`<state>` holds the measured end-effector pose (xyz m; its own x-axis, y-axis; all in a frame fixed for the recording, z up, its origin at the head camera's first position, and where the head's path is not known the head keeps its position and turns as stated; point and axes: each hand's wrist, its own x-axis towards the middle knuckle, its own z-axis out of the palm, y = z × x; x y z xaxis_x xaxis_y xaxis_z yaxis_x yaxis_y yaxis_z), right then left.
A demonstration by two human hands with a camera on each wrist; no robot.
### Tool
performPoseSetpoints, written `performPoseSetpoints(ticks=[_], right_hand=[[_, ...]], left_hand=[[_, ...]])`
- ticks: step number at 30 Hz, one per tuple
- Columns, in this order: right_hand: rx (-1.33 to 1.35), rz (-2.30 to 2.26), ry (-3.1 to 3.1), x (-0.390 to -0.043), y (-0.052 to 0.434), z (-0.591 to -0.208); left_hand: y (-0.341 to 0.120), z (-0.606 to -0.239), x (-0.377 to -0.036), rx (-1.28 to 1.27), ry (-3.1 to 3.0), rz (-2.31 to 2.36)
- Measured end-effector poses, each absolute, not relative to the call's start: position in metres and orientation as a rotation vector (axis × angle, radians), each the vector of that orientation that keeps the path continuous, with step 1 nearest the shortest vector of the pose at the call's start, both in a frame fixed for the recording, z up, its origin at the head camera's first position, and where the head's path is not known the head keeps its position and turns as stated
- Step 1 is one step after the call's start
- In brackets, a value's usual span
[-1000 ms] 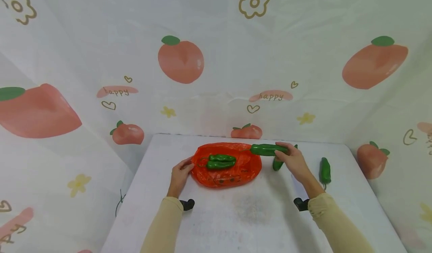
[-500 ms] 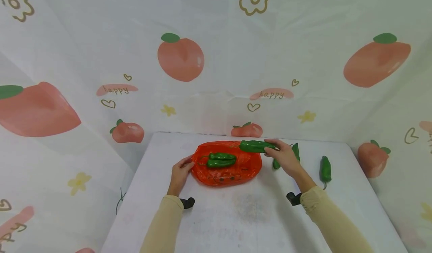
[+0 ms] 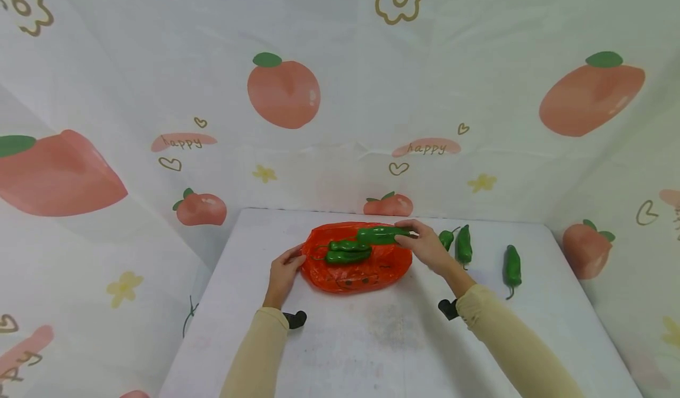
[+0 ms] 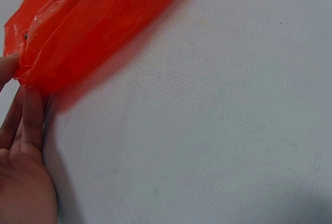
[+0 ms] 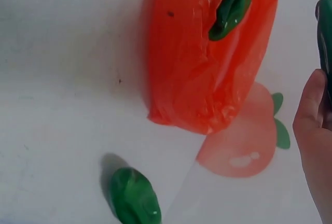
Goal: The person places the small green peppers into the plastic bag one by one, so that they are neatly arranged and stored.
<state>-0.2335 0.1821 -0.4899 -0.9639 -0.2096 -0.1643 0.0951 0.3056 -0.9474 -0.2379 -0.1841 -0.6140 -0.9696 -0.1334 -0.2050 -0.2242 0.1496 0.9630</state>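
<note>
A red plastic bag [image 3: 390, 273] lies spread open on the white table, with two green peppers [image 3: 347, 257] side by side in it. My left hand [image 3: 283, 277] pinches the bag's left edge; in the left wrist view the thumb sits above the rim and fingers [image 4: 32, 117] lie under it. Over the bag's right half, my right hand [image 3: 427, 250] grips a long green pepper [image 3: 376, 235] by one end. That pepper [image 5: 325, 37] is partly cut off at the right edge of the right wrist view, its stem pointing away from the hand.
Right of the bag, one green pepper [image 3: 446, 238] lies partly behind my right hand, and another [image 3: 464, 245] is beside it. Farther right lies a third pepper [image 3: 512, 268]. A patterned curtain [image 3: 329, 167] hangs behind the table [image 3: 372, 351].
My right hand has carried its pepper leftward, from the bag's right edge to above the bag's inside. Peppers on the right are now less covered. My left hand has stayed at the bag's edge.
</note>
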Motion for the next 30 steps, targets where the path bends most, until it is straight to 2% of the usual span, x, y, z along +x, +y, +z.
performPoseSetpoints(ticks=[10,30], right_hand=[[-0.107,-1.561,2.364,-0.236,0.16,-0.507],[-0.105,-1.644,2.264,-0.237,0.124,-0.524]], left_hand=[[-0.184,-0.614,-0.238,-0.375,2.31,1.962],[-0.182,-0.611,-0.236,-0.384,2.317,1.965]])
